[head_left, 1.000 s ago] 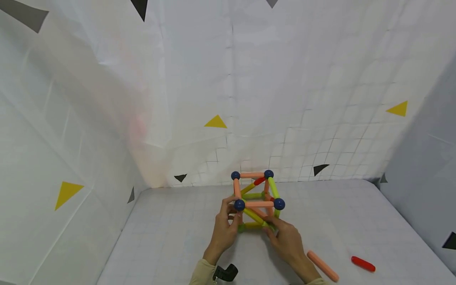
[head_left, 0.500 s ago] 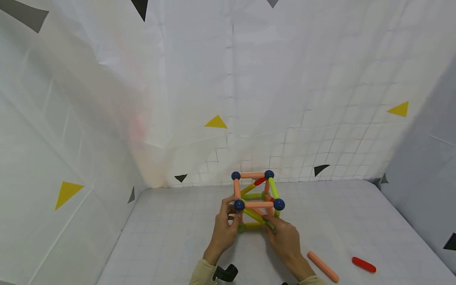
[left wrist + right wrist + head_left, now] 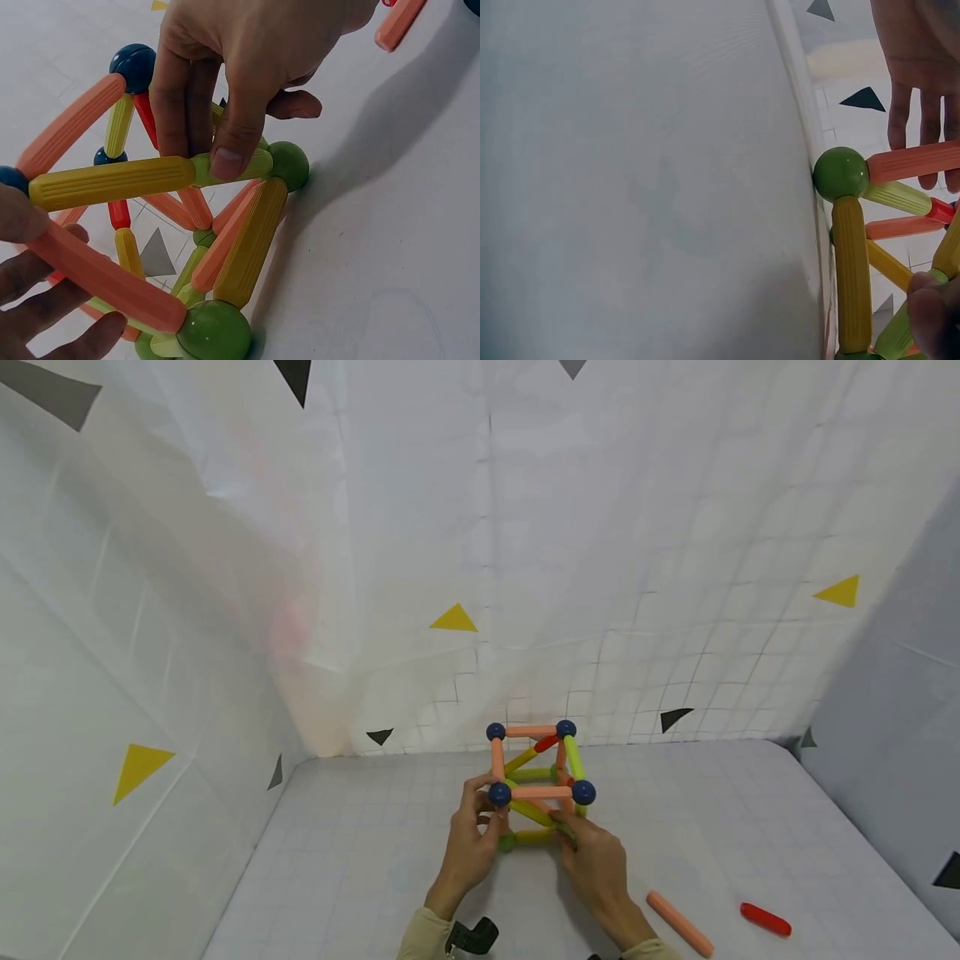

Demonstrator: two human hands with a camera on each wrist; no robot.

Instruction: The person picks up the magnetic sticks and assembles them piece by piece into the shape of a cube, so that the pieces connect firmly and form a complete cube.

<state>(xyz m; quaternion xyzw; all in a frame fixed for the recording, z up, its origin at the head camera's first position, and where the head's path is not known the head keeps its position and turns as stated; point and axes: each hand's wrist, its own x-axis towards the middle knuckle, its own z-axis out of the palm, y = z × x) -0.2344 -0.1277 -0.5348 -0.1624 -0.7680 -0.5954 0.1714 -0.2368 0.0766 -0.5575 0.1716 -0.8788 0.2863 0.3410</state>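
Observation:
A cube-shaped frame of magnetic sticks stands on the table, with blue balls (image 3: 583, 792) at its top corners and green balls (image 3: 214, 331) at the bottom. My left hand (image 3: 470, 839) holds its upright orange stick (image 3: 109, 274) at the front left, thumb by the top blue ball. Across the front face slants a yellow stick (image 3: 112, 182) joined end to end with a short light green stick (image 3: 251, 166). My right hand (image 3: 600, 864) pinches that light green stick between thumb and fingers, close to the lower right green ball (image 3: 289, 165).
On the table (image 3: 360, 860), right of my right forearm, lie a loose orange stick (image 3: 679, 924) and a short red stick (image 3: 765, 919). White sheeting (image 3: 600, 527) with yellow and black triangles rises behind and at both sides.
My right hand has shifted slightly left and turned a little, still on the light green stick. The front of the frame has moved slightly left. My left hand keeps its grip.

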